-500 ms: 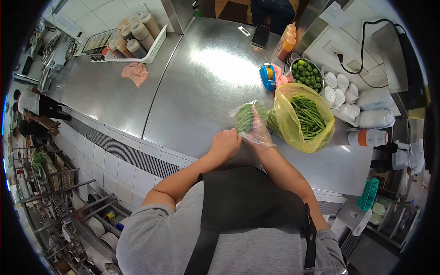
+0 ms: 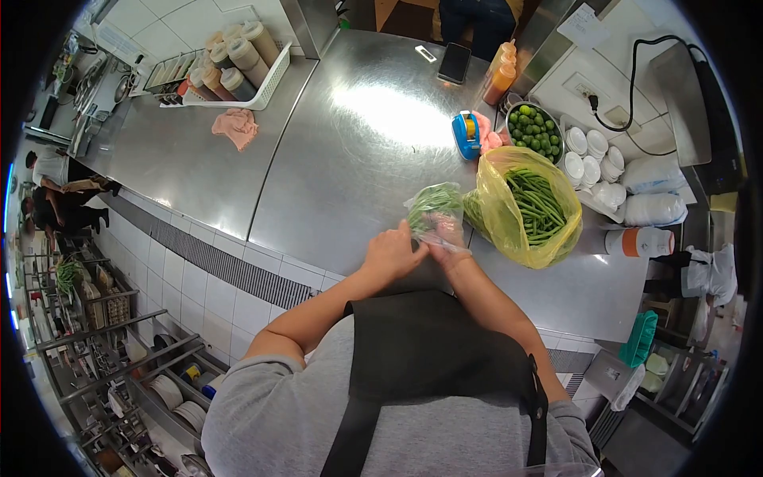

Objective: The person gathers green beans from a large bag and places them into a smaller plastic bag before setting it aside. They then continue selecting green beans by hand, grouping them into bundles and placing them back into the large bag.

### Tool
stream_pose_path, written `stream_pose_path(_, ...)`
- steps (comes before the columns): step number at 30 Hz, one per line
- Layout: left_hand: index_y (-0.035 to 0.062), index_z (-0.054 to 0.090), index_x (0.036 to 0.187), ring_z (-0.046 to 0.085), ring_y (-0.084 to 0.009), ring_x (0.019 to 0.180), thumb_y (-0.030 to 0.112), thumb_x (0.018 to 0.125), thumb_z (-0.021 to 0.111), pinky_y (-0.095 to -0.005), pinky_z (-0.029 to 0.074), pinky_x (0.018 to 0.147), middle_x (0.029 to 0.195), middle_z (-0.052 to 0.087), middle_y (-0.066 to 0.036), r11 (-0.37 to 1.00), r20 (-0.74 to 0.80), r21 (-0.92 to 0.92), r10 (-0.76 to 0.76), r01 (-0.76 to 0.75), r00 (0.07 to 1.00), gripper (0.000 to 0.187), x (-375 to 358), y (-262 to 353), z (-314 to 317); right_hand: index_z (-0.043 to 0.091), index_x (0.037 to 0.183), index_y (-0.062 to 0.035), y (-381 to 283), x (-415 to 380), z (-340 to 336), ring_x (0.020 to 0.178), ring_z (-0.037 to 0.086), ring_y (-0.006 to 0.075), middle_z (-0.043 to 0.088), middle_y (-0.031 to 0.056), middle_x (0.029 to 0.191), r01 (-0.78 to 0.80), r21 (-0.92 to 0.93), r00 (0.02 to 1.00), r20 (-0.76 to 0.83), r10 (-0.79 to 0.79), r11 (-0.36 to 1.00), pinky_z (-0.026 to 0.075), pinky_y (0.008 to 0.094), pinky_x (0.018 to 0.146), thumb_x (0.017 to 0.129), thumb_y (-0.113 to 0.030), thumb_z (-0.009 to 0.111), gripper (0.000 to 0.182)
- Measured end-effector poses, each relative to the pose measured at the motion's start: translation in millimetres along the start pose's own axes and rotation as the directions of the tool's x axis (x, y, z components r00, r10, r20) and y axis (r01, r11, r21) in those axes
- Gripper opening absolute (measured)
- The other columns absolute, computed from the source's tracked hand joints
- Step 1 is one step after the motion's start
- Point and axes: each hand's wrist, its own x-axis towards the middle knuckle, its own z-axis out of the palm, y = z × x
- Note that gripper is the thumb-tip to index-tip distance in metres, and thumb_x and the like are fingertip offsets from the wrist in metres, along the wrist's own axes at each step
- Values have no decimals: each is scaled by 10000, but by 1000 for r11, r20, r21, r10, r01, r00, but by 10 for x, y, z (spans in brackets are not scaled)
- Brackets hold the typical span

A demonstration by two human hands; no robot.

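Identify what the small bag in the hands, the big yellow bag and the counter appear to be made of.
Small bag: thin clear plastic film, beans visible through it. Yellow bag: translucent, crinkled plastic. Counter: likely stainless steel, brushed, with a bright glare patch.

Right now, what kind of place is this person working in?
Most likely a restaurant or commercial kitchen: a long stainless steel counter, a rack of sauce bottles, stacked small white cups and a metal bowl of limes.
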Motion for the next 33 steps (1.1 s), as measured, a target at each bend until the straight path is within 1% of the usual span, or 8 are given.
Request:
stream_pose_path(9,-23,656,897,682,-445,845,302,943,553,-530,549,738,860,701,-250,991,71,130,32,-41,997,344,80,-203,167,614,1099,-60,-2,-89,340,929,634,210,630,50,1034,74,-291,993,-70,-98,954,546,360,842,823,79,689,319)
stream_pose_path(11,-33,672,826,665,-464,828,232,929,557,-547,536,740,842,683,-281,985,105,-2,169,-170,980,307,3,-142,121,623,1089,-69,-63,-41,346,915,628,186,626,34,1033,260,-777,931,45,-362,573,533,327,804,805,68,723,331)
stream_pose_path(15,-55,663,829,643,-487,818,199,923,557,-558,522,751,820,660,-305,959,85,-149,254,-239,964,291,-4,24,44,622,1091,-55,-106,-203,608,926,619,203,626,50,1030,164,-616,965,-63,-256,770,519,333,809,851,-36,732,264)
stream_pose_path(16,-64,655,834,637,-495,817,193,924,550,-560,518,756,820,655,-308,949,124,-160,292,-271,948,293,-8,46,29,617,1101,-46,-136,-240,638,940,615,219,625,67,1037,275,-948,906,199,-374,161,511,353,818,880,-124,727,259)
stream_pose_path(17,-74,646,839,631,-502,817,188,926,542,-563,514,761,820,650,-311,937,162,-170,331,-304,930,295,-4,57,20,612,1112,-37,-158,-254,648,953,612,235,625,84,1044,275,-805,833,472,-288,-525,503,373,827,908,-211,721,289)
stream_pose_path(20,-66,645,869,633,-500,823,182,922,543,-567,515,760,826,655,-298,910,224,-157,412,-385,883,273,45,24,125,597,1125,-23,-178,-213,496,977,600,257,621,114,1057,128,-325,844,532,-69,-937,482,405,861,926,-374,699,417)
stream_pose_path(26,-35,657,884,636,-496,808,204,925,522,-576,518,760,821,655,-296,917,172,-149,394,-371,903,278,47,107,137,550,1269,-46,-161,-73,408,1093,572,259,594,113,1185,6,-970,950,81,-301,-241,451,444,914,981,-366,584,431)
stream_pose_path(33,-58,665,791,642,-496,795,266,913,529,-573,515,750,799,655,-295,940,166,-130,334,-315,928,373,57,257,-63,550,1161,-23,-417,-80,291,955,598,228,620,90,1074,-23,-994,996,-12,-92,-111,512,398,823,853,-338,787,500)
